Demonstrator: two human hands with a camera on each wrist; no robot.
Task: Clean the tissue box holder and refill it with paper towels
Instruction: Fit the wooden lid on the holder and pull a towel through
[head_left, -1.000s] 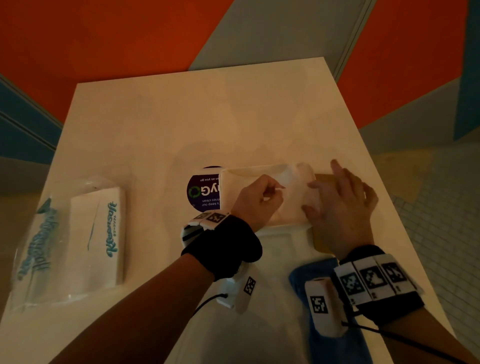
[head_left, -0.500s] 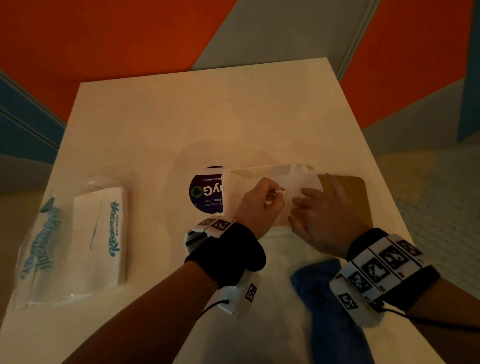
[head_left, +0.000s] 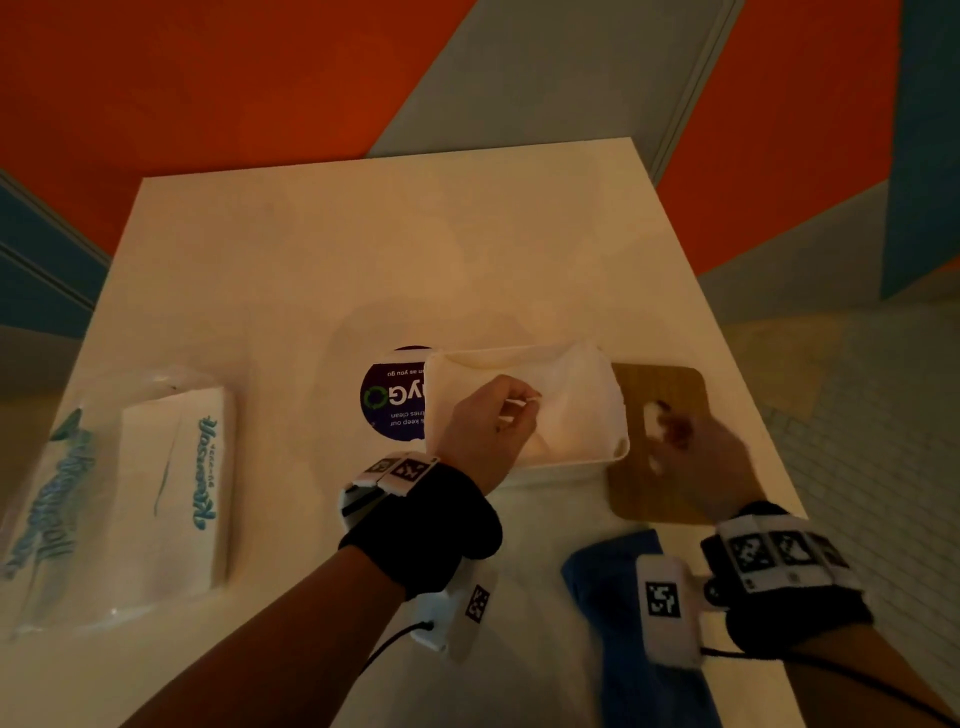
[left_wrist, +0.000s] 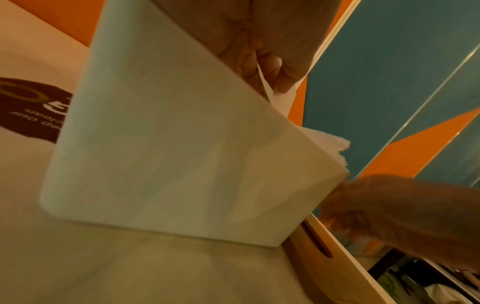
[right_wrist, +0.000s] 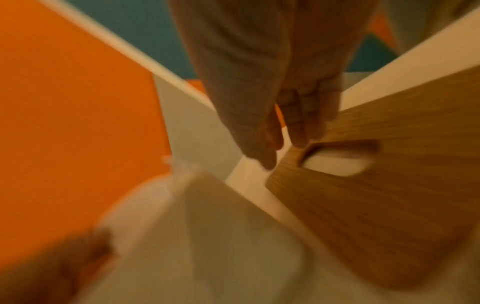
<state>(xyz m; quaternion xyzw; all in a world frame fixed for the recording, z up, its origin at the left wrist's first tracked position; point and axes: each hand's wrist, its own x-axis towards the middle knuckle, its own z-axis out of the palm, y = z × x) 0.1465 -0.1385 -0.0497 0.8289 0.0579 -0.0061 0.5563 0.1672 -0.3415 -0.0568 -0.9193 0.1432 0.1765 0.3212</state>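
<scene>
The white tissue box holder (head_left: 571, 460) stands open-topped mid-table with white paper towels (head_left: 576, 405) inside it. My left hand (head_left: 524, 402) is over the box and pinches the top sheet; the left wrist view shows the pinch (left_wrist: 267, 82) above the box wall (left_wrist: 168, 154). The wooden lid (head_left: 660, 493) with its slot lies flat just right of the box. My right hand (head_left: 670, 426), blurred, is over the lid, and its straight fingers (right_wrist: 298, 131) point down at the slot's edge. Contact with the lid (right_wrist: 389, 216) is not clear.
A blue cloth (head_left: 618, 587) lies near the front edge under my right wrist. An opened pack of tissues in clear plastic (head_left: 171, 488) lies at the left. A round purple sticker (head_left: 389, 400) is on the table (head_left: 363, 249), left of the box. The table's right edge is close to the lid.
My right hand has left the towels in the box and swung right onto the wooden lid. The left hand keeps its pinch on the sheet.
</scene>
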